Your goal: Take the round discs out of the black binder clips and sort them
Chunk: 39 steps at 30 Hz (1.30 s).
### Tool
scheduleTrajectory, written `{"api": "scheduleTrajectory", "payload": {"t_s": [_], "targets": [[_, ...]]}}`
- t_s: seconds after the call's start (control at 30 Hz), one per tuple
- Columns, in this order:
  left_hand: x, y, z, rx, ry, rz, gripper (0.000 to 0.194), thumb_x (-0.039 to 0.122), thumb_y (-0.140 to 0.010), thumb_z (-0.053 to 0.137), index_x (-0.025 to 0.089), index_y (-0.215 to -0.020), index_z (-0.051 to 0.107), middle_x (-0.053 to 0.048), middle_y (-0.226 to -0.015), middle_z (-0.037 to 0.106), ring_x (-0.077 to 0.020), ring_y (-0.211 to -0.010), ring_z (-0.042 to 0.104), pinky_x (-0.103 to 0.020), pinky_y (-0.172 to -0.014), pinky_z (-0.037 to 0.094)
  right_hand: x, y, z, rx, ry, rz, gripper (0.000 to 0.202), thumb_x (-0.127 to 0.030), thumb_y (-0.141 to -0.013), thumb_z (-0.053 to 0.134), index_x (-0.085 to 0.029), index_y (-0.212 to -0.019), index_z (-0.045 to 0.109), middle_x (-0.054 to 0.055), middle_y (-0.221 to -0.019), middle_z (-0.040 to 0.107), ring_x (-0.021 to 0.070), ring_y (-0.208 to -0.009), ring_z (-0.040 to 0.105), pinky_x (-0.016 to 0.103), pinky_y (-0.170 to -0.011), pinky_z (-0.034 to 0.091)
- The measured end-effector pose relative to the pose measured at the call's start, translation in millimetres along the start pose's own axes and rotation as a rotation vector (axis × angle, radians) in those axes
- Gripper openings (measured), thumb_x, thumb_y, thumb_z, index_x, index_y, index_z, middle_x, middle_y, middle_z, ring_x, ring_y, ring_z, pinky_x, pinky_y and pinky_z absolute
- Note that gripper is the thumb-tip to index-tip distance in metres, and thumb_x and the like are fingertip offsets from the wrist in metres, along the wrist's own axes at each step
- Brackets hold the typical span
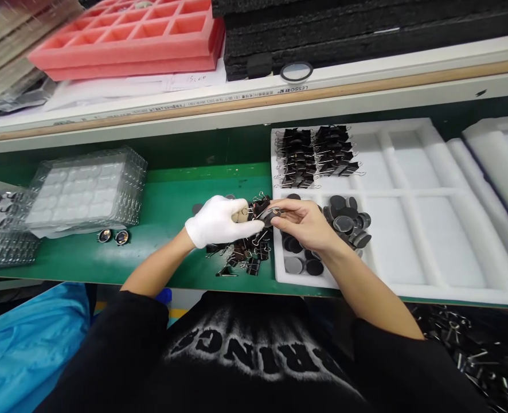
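A dark disc (271,217) is above the green bench (172,195), pinched by the person's bare right hand (301,221). The gloved left hand (219,222) has its thumb at the disc; whether it grips anything, one cannot tell. Loose clips (239,252) lie below. Rightward, a white tray (378,241) bears 2 columns of clips and more discs (344,223). Leftward are 2 rings (122,237) and stacked clear trays (79,186).

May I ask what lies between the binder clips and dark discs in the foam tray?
In the head view, a white ridge separates the clips and discs.
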<state>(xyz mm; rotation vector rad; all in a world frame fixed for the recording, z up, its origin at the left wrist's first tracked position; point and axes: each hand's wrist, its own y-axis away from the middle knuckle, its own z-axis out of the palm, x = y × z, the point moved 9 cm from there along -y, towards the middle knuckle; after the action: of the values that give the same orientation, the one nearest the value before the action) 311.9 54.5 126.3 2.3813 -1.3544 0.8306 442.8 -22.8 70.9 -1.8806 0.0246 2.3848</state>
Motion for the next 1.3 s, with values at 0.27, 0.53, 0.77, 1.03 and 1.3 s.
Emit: {"api": "scheduleTrajectory", "payload": {"t_s": [0.27, 0.53, 0.77, 1.03, 1.3], "targets": [[-18, 6, 5.0, -0.029, 0.069, -0.210, 0.040, 0.048, -0.091, 0.055, 0.022, -0.065, 0.037, 0.006, -0.058, 0.039, -0.0087, -0.054, 0.035, -0.026, -0.053, 0.027, 7, -2, -21, 0.259, -0.236, 0.050, 0.022, -0.043, -0.078, 0.094, -0.030, -0.093, 0.082, 0.000, -0.104, 0.077, 0.0149, -0.094, 0.070, 0.033, -0.091, 0.064], [-17, 2, 17.4, -0.073, 0.251, -0.197, 0.040, 0.051, -0.093, 0.055, 0.020, -0.068, 0.047, 0.005, -0.061, 0.044, -0.0081, -0.055, 0.037, -0.024, -0.051, 0.028, 20, -1, -17, 0.284, -0.314, 0.223, 0.031, -0.046, -0.069, 0.098, -0.027, -0.087, 0.081, -0.001, -0.094, 0.076, 0.0122, -0.083, 0.066, 0.026, -0.076, 0.062], [-23, 1, 26.2, -0.029, 0.264, -0.179, 0.040, 0.048, -0.096, 0.056, 0.019, -0.069, 0.052, 0.005, -0.062, 0.045, -0.0083, -0.057, 0.040, -0.023, -0.052, 0.031, 28, -1, -15, 0.323, -0.329, 0.242, 0.034, -0.045, -0.066, 0.100, -0.026, -0.089, 0.083, 0.000, -0.094, 0.079, 0.0120, -0.085, 0.069, 0.026, -0.078, 0.062], [-30, -9, 20.7, -0.209, 0.251, -0.115, 0.045, 0.053, -0.105, 0.042, 0.016, -0.104, 0.069, -0.001, -0.076, 0.065, -0.0119, -0.062, 0.054, -0.026, -0.058, 0.044, 25, -5, -20, 0.330, -0.356, 0.206, 0.033, -0.044, -0.069, 0.099, -0.027, -0.090, 0.079, 0.000, -0.097, 0.078, 0.0160, -0.091, 0.071, 0.035, -0.086, 0.063], [-59, -1, 21.9, -0.352, -0.460, 0.140, 0.039, 0.048, -0.094, 0.070, 0.029, -0.128, 0.073, -0.009, -0.125, 0.068, -0.0263, -0.104, 0.064, -0.038, -0.088, 0.046, 28, -8, -50, 0.464, -0.656, 0.197, 0.032, -0.048, -0.077, 0.091, -0.029, -0.092, 0.071, -0.004, -0.088, 0.069, 0.0120, -0.074, 0.062, 0.028, -0.063, 0.053]]}}
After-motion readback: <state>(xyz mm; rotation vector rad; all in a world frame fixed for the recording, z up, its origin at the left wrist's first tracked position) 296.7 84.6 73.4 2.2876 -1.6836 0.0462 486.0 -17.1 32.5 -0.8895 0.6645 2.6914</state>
